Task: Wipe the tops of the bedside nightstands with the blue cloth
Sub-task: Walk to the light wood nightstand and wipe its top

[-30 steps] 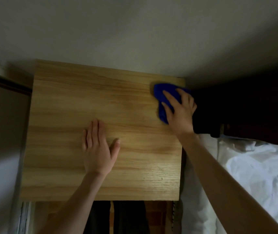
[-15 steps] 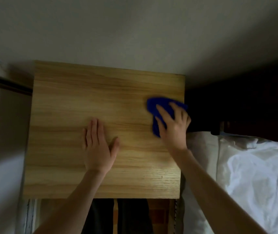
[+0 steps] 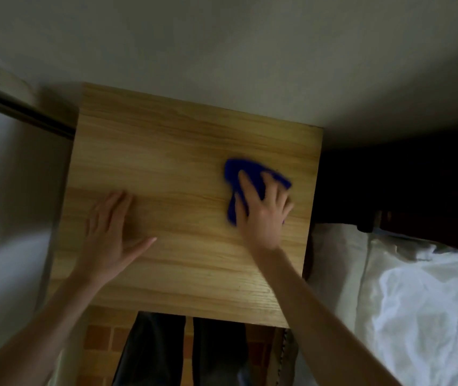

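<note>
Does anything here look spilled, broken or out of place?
Nothing stands out. The nightstand top shows no spill or damage; the blue cloth is bunched under the right hand, the left hand flat beside it.

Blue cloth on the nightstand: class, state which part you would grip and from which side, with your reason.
Probably the bunched far folds of the blue cloth, pinched from above: it lies crumpled on the flat nightstand, and the right hand covers its near part.

You're in a bedroom: a wooden nightstand (image 3: 183,162) stands against a plain wall (image 3: 222,51), and at the lower right a bed (image 3: 417,316) with rumpled white bedding sits just beside it.
</note>
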